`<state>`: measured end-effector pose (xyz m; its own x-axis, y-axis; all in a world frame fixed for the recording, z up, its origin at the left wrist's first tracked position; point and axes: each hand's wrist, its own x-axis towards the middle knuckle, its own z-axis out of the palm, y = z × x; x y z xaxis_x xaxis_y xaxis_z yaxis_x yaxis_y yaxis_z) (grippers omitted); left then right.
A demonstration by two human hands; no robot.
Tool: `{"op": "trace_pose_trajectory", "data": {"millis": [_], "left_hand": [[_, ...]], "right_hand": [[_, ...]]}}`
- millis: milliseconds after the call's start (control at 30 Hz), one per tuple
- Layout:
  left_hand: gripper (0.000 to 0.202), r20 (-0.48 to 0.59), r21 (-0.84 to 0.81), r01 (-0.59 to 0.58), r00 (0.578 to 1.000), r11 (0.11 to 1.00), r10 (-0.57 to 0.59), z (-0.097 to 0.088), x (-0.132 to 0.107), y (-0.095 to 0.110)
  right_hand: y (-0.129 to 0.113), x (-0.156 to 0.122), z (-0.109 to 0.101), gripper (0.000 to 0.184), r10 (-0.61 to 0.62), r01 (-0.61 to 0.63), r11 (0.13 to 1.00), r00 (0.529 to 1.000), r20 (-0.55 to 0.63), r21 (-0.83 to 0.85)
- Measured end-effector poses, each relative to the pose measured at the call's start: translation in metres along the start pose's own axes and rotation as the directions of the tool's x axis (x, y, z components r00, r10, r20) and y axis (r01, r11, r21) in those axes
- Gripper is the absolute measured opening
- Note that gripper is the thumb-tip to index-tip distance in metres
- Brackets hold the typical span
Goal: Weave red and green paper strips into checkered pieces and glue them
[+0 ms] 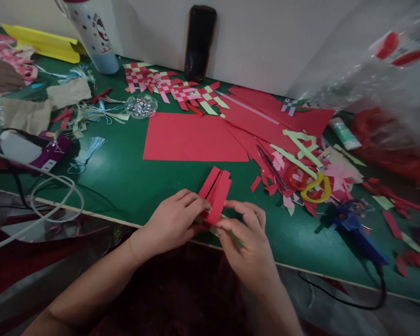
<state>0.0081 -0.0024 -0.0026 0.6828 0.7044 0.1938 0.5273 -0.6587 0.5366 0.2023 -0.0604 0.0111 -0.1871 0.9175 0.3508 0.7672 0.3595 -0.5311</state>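
A person's two bare hands work over red paper strips (pixel 220 198) at the lower centre of the frame, just above the near edge of a green table (pixel 122 175). The left hand (pixel 178 212) grasps the strips from the left, its fingers curled over their lower part. The right hand (pixel 248 231) pinches them between thumb and fingers at the lower right end, where a pale green strip (pixel 237 241) shows beneath the palm.

A flat red sheet (pixel 196 137) lies at the centre, beyond the hands. Above it, woven checkered pieces (pixel 168 86) in red, pink and pale green spread near a dark phone (pixel 200 42) propped against the wall, with a clear dish of beads (pixel 141 106) to their left. Yellow-handled scissors (pixel 325 187) rest among paper scraps right of centre; a blue glue gun (pixel 362 235) lies at the lower right, its cable trailing past the table edge. A light blue tassel (pixel 91 150) sits left of centre. At the upper left stands a spotted tumbler (pixel 93 37), and another person's hand (pixel 2 77) reaches in at the frame's edge, its grip unclear.
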Motion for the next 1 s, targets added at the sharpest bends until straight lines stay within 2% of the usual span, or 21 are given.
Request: {"op": "trace_pose_trajectory", "data": {"millis": [100, 167, 233, 400, 567, 667, 800, 900, 1000], "left_hand": [[0.008, 0.017, -0.030, -0.048, 0.999, 0.998, 0.049, -0.002, -0.001, -0.001], [0.005, 0.022, -0.038, -0.059, 0.998, 0.998, 0.060, -0.002, -0.002, -0.002], [0.011, 0.008, -0.033, -0.061, 0.998, 0.998, 0.061, -0.001, -0.002, -0.002], [0.012, -0.025, -0.019, -0.053, 0.998, 0.998, 0.053, 0.004, -0.002, -0.003], [0.010, -0.023, -0.001, -0.065, 0.998, 0.998, 0.065, 0.002, -0.002, -0.002], [0.007, -0.007, -0.007, -0.050, 0.999, 0.999, 0.050, 0.001, -0.002, -0.001], [0.006, 0.005, -0.007, -0.047, 0.999, 0.999, 0.048, 0.000, -0.002, -0.001], [0.009, -0.009, -0.022, -0.053, 0.999, 0.998, 0.053, 0.000, -0.002, -0.001], [0.012, -0.010, -0.010, -0.071, 0.997, 0.997, 0.071, 0.000, -0.002, 0.000]], "right_hand": [[0.005, -0.009, -0.006, 0.025, -0.044, 0.045, 0.998, 0.999, 0.027, -0.032], [0.012, -0.017, -0.009, 0.017, 0.007, -0.006, 0.987, 1.000, 0.007, -0.158], [0.020, -0.023, -0.010, 0.018, 0.081, -0.080, 0.959, 0.997, -0.008, -0.271], [0.027, -0.026, -0.010, 0.016, 0.171, -0.165, 0.947, 0.985, -0.002, -0.276], [0.021, -0.015, -0.014, 0.017, 0.223, -0.223, 0.965, 0.975, -0.017, -0.138], [0.018, -0.006, -0.021, 0.015, 0.345, -0.345, 0.938, 0.938, 0.041, 0.014], [0.019, 0.009, -0.028, 0.026, 0.495, -0.514, 0.831, 0.858, 0.136, 0.215], [0.023, 0.021, -0.028, 0.032, 0.526, -0.563, 0.726, 0.824, 0.209, 0.394], [0.026, 0.032, -0.027, 0.035, 0.520, -0.585, 0.639, 0.807, 0.281, 0.499]]}}
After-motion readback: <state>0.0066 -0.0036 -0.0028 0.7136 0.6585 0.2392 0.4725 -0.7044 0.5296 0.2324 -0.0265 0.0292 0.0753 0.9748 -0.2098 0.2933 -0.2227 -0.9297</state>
